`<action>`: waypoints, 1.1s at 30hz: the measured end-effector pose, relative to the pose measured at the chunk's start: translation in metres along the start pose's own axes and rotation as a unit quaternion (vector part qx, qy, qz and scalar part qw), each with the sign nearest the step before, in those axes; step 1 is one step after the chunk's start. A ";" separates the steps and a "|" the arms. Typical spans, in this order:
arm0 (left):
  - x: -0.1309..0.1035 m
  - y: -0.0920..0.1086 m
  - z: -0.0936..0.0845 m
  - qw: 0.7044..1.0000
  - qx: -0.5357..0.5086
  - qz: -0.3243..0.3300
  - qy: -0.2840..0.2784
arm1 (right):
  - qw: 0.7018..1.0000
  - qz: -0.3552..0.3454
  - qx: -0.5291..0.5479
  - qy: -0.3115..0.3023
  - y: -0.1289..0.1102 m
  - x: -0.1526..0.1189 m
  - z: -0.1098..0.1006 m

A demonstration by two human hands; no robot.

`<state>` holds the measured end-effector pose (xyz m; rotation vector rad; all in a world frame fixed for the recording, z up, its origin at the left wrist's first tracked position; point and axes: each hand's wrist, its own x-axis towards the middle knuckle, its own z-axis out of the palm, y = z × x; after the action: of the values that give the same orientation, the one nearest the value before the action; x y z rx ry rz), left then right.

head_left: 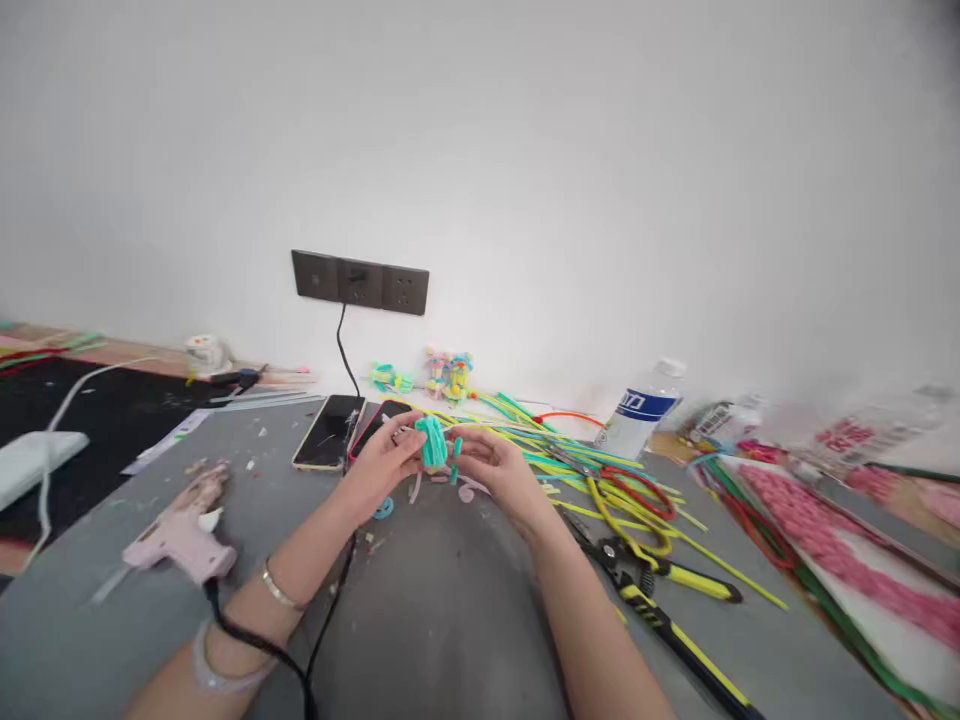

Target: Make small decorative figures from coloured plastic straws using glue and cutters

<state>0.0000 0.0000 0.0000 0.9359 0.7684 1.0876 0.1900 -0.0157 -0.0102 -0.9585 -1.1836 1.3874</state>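
My left hand (pixel 384 458) is closed on a teal fuzzy bundle (pixel 432 446), which looks like coiled pipe cleaner. Close beside it, my right hand (pixel 496 472) pinches a short teal pipe cleaner piece (pixel 455 462). Whether the two teal parts touch is too small to tell. Below the hands lie a blue pipe cleaner coil (pixel 383 508) and a pale pink curled pipe cleaner (pixel 466 494). Behind my left hand are a phone (pixel 328 432) and a second, red-edged phone (pixel 375 425), partly hidden.
A pink glue gun (pixel 180 540) lies at left, its black cord running under my left arm. Rightward are loose pipe cleaners (pixel 705 540), red-and-yellow scissors (pixel 630 500), yellow-black pliers (pixel 645 590) and a bottle (pixel 641 410). Small pipe-cleaner figures (pixel 450 375) stand by the wall.
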 end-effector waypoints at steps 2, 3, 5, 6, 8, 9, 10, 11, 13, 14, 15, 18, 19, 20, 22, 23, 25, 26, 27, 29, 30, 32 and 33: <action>0.001 -0.003 -0.002 1.000 -0.001 0.007 -0.004 | 1.000 0.000 0.014 0.007 0.001 0.000 0.000; 0.002 -0.004 -0.003 1.000 -0.001 0.010 -0.007 | 1.000 0.000 0.020 0.011 0.001 0.000 0.000; 0.003 -0.006 -0.004 1.000 0.000 0.015 -0.018 | 0.999 -0.003 0.028 0.020 0.000 -0.001 0.001; 0.003 -0.006 -0.005 1.000 0.002 0.016 -0.024 | 0.999 -0.005 0.030 0.025 0.000 -0.001 0.001; 0.003 -0.007 -0.005 0.999 0.015 0.015 -0.036 | 0.999 -0.013 0.030 0.035 -0.001 -0.001 0.001; 0.003 -0.006 -0.005 0.999 0.025 0.017 -0.041 | 0.999 -0.018 0.029 0.040 -0.002 -0.001 0.001; 0.003 -0.006 -0.005 0.998 0.035 0.019 -0.045 | 0.998 -0.024 0.030 0.047 -0.002 -0.002 0.002; 0.002 -0.006 -0.005 0.998 0.045 0.021 -0.049 | 0.998 -0.030 0.031 0.052 -0.003 -0.002 0.002; 0.002 -0.006 -0.005 0.996 0.064 0.027 -0.053 | 0.997 -0.034 0.032 0.061 -0.003 -0.002 0.002; 0.002 -0.006 -0.005 0.995 0.076 0.030 -0.053 | 0.997 -0.031 0.030 0.063 -0.003 -0.002 0.003; 0.002 -0.006 -0.005 0.994 0.088 0.033 -0.052 | 0.998 -0.024 0.025 0.061 -0.003 -0.002 0.003; 0.003 -0.006 -0.006 0.990 0.124 0.038 -0.049 | 0.999 -0.008 0.003 0.047 -0.003 -0.001 0.004; 0.003 -0.006 -0.006 0.989 0.132 0.041 -0.048 | 0.999 -0.009 -0.007 0.044 -0.002 -0.001 0.005; 0.003 -0.006 -0.006 0.988 0.138 0.044 -0.048 | 0.999 -0.013 -0.017 0.041 -0.002 -0.001 0.005; 0.004 -0.006 -0.006 0.987 0.144 0.051 -0.046 | 0.998 -0.024 -0.034 0.037 -0.001 -0.001 0.006; 0.004 -0.006 -0.006 0.987 0.146 0.052 -0.046 | 0.998 -0.027 -0.040 0.035 0.000 -0.001 0.007; 0.004 -0.006 -0.006 0.986 0.149 0.050 -0.047 | 0.998 -0.030 -0.049 0.029 0.001 -0.001 0.008; 0.003 -0.006 -0.006 0.986 0.150 0.048 -0.048 | 0.998 -0.031 -0.052 0.026 0.001 0.000 0.008; 0.003 -0.006 -0.006 0.986 0.151 0.048 -0.047 | 0.998 -0.032 -0.055 0.023 0.001 0.000 0.008; 0.003 -0.005 -0.006 0.985 0.158 0.050 -0.045 | 0.997 -0.035 -0.063 0.020 0.001 0.000 0.009; 0.002 -0.005 -0.006 0.984 0.163 0.053 -0.043 | 0.997 -0.037 -0.067 0.019 0.001 0.000 0.009; 0.003 -0.006 -0.006 0.982 0.174 0.061 -0.040 | 0.996 -0.040 -0.074 0.018 0.000 0.000 0.009; 0.003 -0.006 -0.007 0.981 0.178 0.068 -0.040 | 0.996 -0.042 -0.078 0.017 -0.001 0.000 0.009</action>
<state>-0.0029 0.0034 -0.0086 1.3445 0.8586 1.0406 0.1814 -0.0172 -0.0078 -1.0260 -1.3057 1.2221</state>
